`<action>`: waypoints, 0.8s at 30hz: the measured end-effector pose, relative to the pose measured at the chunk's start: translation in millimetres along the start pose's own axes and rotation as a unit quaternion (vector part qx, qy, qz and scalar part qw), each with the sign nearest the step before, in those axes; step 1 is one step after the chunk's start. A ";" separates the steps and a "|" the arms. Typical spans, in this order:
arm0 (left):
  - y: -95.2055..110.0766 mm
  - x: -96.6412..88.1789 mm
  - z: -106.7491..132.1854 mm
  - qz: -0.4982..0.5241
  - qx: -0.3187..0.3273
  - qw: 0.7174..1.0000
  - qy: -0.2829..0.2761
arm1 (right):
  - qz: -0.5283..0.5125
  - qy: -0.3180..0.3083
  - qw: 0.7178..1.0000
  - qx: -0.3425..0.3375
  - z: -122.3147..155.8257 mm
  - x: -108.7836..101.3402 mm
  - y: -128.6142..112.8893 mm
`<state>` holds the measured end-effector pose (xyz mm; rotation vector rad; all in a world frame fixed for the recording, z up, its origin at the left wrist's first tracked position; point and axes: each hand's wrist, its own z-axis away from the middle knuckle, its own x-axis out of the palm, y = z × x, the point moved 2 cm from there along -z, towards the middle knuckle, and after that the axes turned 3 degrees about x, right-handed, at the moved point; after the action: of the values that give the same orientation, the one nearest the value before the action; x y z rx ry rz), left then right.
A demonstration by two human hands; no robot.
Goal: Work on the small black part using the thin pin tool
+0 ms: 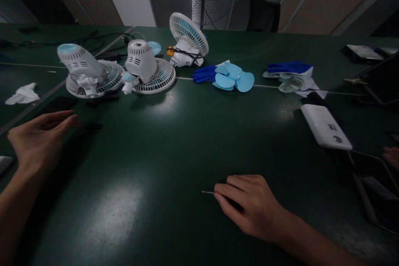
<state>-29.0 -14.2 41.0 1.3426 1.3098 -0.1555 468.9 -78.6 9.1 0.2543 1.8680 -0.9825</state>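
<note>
My right hand (249, 205) rests on the dark green table (174, 141) near its front edge, fingers curled around a thin tool with a dark handle; its metal tip (207, 192) pokes out to the left. My left hand (39, 139) hovers over the table at the left, fingers stretched out and together, holding nothing. Two small white fans (90, 72) (148, 68) lie face down at the back left. A third white fan (188, 39) stands tilted behind them.
Light blue fan blades (233, 78) and blue gloves (204, 73) (289, 68) lie along the table's middle seam. A white box-shaped device (326, 126) sits at the right. A crumpled white cloth (23, 93) lies far left. Another person's fingers (392, 156) show at the right edge.
</note>
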 end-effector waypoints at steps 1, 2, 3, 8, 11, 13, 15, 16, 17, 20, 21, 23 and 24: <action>3.2 -1.6 2.6 -0.002 -0.005 1.000 -0.008 | -0.001 -0.002 1.000 0.000 -0.1 -0.2 -0.1; 6.0 -2.8 5.1 -0.002 -0.002 1.000 -0.017 | -0.001 -0.003 1.000 -0.001 -0.3 -0.4 -0.3; 8.0 -3.3 7.3 0.000 0.008 1.000 -0.031 | 0.000 -0.003 1.000 -0.002 -0.5 -0.7 -0.6; 3.1 6.9 9.8 0.011 0.053 0.992 -0.114 | 0.004 0.005 1.000 -0.004 -1.9 -0.6 -1.4; -4.4 13.5 6.6 -0.011 0.033 0.990 -0.137 | 0.009 0.000 1.000 -0.003 -2.0 0.4 -0.9; -6.1 12.3 4.8 -0.024 0.023 0.990 -0.135 | 0.011 0.002 1.000 -0.005 -2.0 0.0 -1.0; -6.2 6.5 2.6 -0.033 0.021 0.992 -0.119 | 0.011 0.005 1.000 -0.006 -2.2 -1.1 -1.6; -6.6 2.7 1.0 -0.037 0.022 0.993 -0.110 | 0.012 0.007 1.000 -0.005 -2.4 -1.7 -2.1; -7.9 -1.0 -1.2 -0.043 0.024 0.993 -0.106 | 0.014 0.008 1.000 -0.005 -2.6 -2.3 -2.5; -17.3 -6.8 -10.4 -0.066 0.040 0.987 -0.144 | 0.017 0.014 1.000 -0.007 -3.0 -3.0 -3.3; -21.6 -6.6 -13.6 -0.075 0.048 0.982 -0.168 | 0.015 0.014 1.000 -0.008 -3.0 -2.7 -3.1; -29.7 -4.9 -19.0 -0.085 0.063 0.974 -0.200 | 0.011 0.014 1.000 -0.008 -2.5 -1.7 -2.3; -32.9 -3.7 -20.8 -0.086 0.067 0.972 -0.206 | 0.009 0.012 1.000 -0.007 -2.2 -1.0 -1.6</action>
<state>-66.4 -11.3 30.0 1.2245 1.0715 -0.6206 467.0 -77.8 11.2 0.2753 1.8908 -0.9575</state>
